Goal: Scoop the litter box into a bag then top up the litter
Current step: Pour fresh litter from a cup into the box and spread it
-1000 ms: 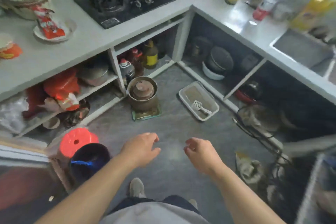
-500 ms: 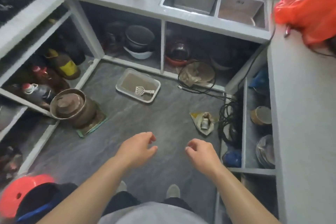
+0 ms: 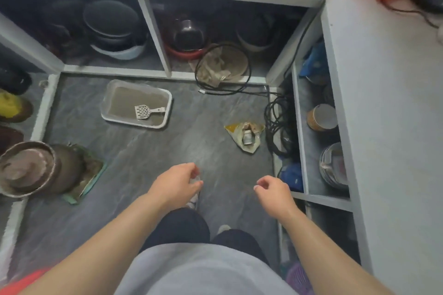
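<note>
Both hands (image 3: 177, 183) (image 3: 273, 193) loosely curled, empty; rectangular litter box (image 3: 107, 112) beyond.

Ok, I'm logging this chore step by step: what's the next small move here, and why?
Probably step toward the litter box and reach the right hand down for the scoop. Both it and the left hand are empty and well short of the box, and the scoop lies in the litter with its handle pointing right.

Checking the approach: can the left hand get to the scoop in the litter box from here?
Probably yes. The scoop lies uncovered on the litter in the open litter box, with bare floor between it and the empty left hand; the person would need to bend down.
</note>
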`<action>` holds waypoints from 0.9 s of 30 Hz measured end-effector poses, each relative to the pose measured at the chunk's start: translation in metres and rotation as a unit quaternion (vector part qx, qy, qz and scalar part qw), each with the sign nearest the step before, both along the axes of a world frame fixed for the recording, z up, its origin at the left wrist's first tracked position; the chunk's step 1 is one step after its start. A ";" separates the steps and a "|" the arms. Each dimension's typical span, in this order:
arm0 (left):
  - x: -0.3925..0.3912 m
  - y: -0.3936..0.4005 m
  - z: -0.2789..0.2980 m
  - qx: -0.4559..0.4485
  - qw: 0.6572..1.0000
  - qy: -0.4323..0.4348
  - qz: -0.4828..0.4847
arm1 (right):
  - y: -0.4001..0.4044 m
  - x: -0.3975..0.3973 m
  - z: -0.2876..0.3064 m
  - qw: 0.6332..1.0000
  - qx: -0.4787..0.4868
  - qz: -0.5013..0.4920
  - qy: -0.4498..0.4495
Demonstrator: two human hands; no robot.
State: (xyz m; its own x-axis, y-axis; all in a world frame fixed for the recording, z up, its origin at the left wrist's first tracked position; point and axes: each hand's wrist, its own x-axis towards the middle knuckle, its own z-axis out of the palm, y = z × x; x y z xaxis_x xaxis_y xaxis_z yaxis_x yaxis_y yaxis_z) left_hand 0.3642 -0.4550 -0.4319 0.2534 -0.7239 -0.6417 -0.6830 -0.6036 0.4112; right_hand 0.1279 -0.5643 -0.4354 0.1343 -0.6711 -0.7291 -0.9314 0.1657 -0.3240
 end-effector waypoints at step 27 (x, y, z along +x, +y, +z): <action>0.037 -0.298 -0.289 0.096 0.961 0.052 -0.253 | -0.203 0.047 -0.304 0.977 0.093 -0.193 0.020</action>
State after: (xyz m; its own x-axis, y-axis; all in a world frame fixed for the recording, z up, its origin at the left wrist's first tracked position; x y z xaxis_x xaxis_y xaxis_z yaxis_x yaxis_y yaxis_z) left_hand 0.4013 -0.7535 -0.7212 -0.1732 -0.6029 -0.7788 -0.8706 -0.2760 0.4073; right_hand 0.1752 -0.7673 -0.7391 -0.1329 -0.5212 -0.8430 -0.7991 0.5596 -0.2199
